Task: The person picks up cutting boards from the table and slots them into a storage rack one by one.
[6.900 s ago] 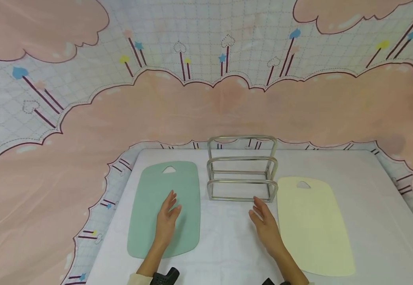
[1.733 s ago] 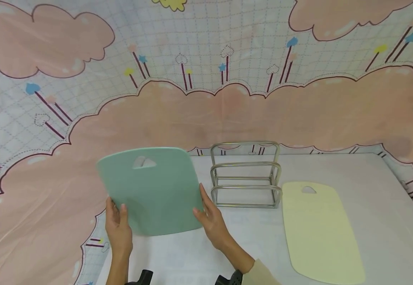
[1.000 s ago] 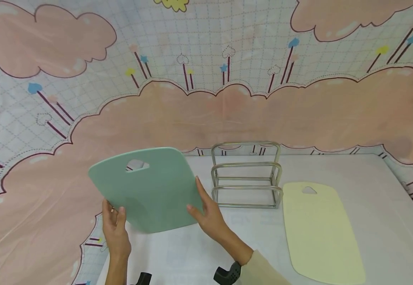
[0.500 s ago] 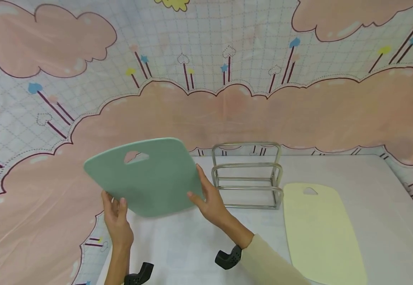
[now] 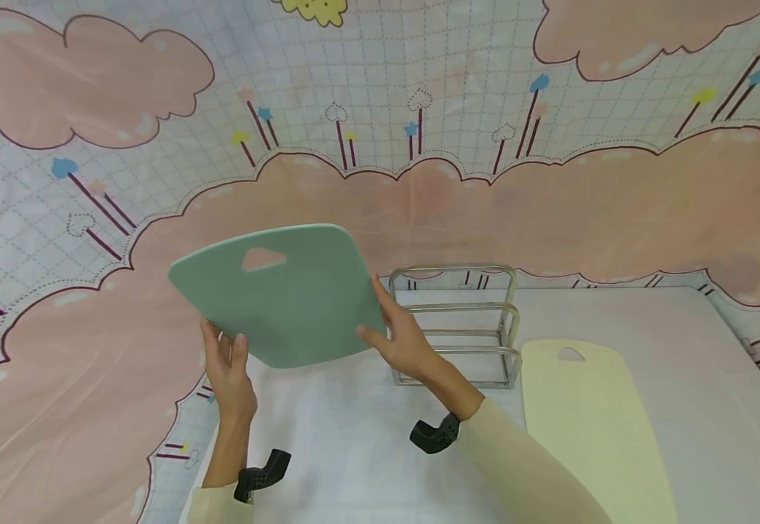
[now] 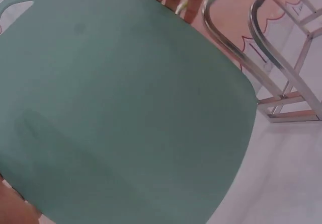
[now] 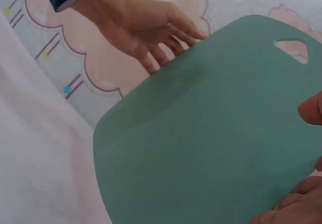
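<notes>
A green cutting board [image 5: 288,298] is held up off the white table, tilted, its handle hole toward the far left. My left hand [image 5: 231,375] holds its left edge, with the thumb near the front face and the fingers going behind. My right hand [image 5: 406,338] grips the opposite edge, thumb lying on the front face. In the right wrist view the left hand [image 7: 146,30] shows at the board's edge, several fingertips hidden behind it. Just beyond the right hand stands a metal wire rack [image 5: 465,308], partly covered by that hand.
A pale yellow cutting board [image 5: 590,422] lies flat on the white table [image 5: 701,378], right of the rack, its lower left part covered by my right sleeve [image 5: 517,458]. A patterned cloth [image 5: 583,211] hangs behind the table.
The green cutting board lay flat on the table at first, with both hands apart from it. Over the last second both hands have raised it, lately shifting it slightly right.
</notes>
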The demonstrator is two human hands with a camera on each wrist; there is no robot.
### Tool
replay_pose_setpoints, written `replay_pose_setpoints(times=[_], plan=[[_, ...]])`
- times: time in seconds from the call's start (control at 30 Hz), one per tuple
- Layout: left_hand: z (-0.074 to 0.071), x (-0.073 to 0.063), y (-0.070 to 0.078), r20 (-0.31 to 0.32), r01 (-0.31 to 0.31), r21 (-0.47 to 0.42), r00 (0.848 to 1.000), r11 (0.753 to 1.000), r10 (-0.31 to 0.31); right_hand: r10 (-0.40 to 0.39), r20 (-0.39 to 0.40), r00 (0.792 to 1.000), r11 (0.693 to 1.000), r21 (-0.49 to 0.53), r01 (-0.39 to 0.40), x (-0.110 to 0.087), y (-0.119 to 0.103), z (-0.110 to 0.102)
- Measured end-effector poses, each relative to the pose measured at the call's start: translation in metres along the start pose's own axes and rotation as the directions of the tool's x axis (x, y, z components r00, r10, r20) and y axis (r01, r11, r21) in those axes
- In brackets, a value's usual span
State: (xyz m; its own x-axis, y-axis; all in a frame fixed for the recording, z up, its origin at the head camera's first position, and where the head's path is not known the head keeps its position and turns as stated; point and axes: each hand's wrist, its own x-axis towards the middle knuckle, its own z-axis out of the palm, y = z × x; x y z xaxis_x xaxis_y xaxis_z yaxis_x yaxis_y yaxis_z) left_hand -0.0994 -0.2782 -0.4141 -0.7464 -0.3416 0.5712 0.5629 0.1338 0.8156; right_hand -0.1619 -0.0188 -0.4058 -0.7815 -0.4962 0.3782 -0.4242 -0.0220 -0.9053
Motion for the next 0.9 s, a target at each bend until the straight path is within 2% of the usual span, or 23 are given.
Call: replay_pose_setpoints(times=[0.17, 0.4, 0.57, 0.73, 0.9], plan=[[0.015, 0.010, 0.007, 0.027, -0.010, -0.017, 1.000, 1.000, 0.010, 0.018, 0.010, 1.000, 1.000, 0.013, -0.018, 0.005, -0.003, -0.015], [0.027, 0.017, 0.001, 0.062, 0.019, 0.014, 0.998, 1.000, -0.020, 0.054, 0.012, 0.998, 0.998, 0.021, -0.054, 0.006, -0.003, -0.030], [0.034, 0.018, -0.004, 0.084, 0.037, 0.037, 0.996, 0.999, -0.040, 0.075, -0.022, 0.997, 0.997, 0.003, -0.075, 0.002, -0.011, -0.038], [0.041, 0.016, -0.007, 0.115, 0.046, 0.027, 0.992, 0.999, -0.049, 0.074, -0.047, 0.996, 0.996, 0.047, -0.072, -0.005, -0.028, -0.044], [0.046, 0.016, -0.014, 0.151, 0.059, 0.009, 0.987, 0.998, -0.060, 0.066, -0.087, 0.994, 0.997, 0.053, -0.062, -0.010, -0.026, -0.049]])
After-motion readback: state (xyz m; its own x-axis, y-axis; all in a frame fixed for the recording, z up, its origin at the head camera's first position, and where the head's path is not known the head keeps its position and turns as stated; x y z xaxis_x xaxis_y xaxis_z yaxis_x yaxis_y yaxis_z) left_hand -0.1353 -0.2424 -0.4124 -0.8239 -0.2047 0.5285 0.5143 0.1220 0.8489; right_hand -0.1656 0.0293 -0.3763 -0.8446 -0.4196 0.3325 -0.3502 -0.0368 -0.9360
